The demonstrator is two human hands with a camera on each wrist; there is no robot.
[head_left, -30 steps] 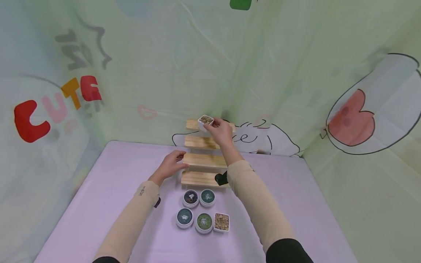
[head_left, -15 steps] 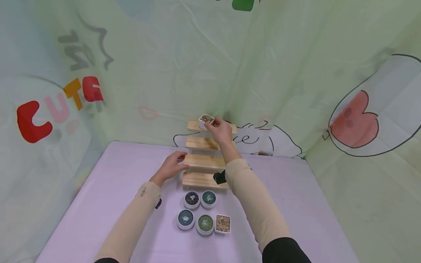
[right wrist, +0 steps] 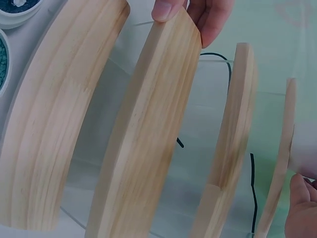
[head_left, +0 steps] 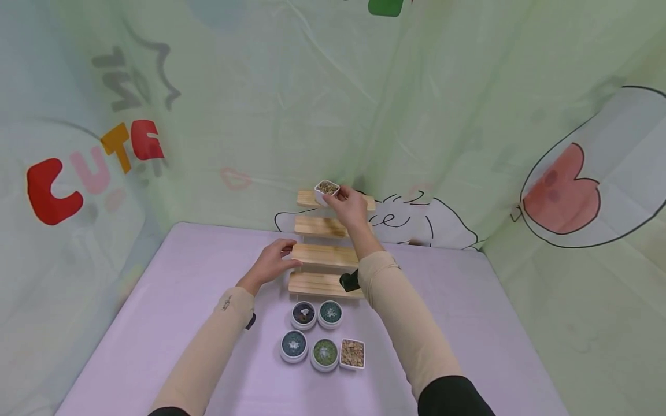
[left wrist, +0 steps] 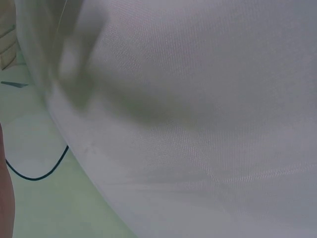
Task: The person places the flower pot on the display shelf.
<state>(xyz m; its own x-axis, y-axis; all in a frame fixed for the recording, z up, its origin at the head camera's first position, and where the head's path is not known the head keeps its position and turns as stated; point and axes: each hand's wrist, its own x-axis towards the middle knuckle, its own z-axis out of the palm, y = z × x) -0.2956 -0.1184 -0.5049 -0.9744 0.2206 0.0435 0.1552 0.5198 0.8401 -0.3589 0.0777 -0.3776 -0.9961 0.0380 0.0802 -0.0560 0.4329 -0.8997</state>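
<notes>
A stepped wooden display stand (head_left: 324,254) with several plank shelves rises at the middle back of the table. My left hand (head_left: 269,263) pinches the left end of its second shelf from the bottom, thumb in front; the right wrist view shows this thumb (right wrist: 166,9) on the plank's end. At the top shelf (head_left: 306,198), my right hand (head_left: 351,209) holds a small white square pot (head_left: 319,198) by its right side. Brown-green bits fill the pot, and its base sits right at the plank in the right wrist view. The left wrist view shows mostly pale cloth.
Below the stand are several round white pots, among them a dark one (head_left: 304,314), a teal one (head_left: 330,312) and a green one (head_left: 325,353). Another square pot (head_left: 352,354) of tan bits stands beside them. A printed curtain (head_left: 250,115) hangs behind the lilac table (head_left: 442,323).
</notes>
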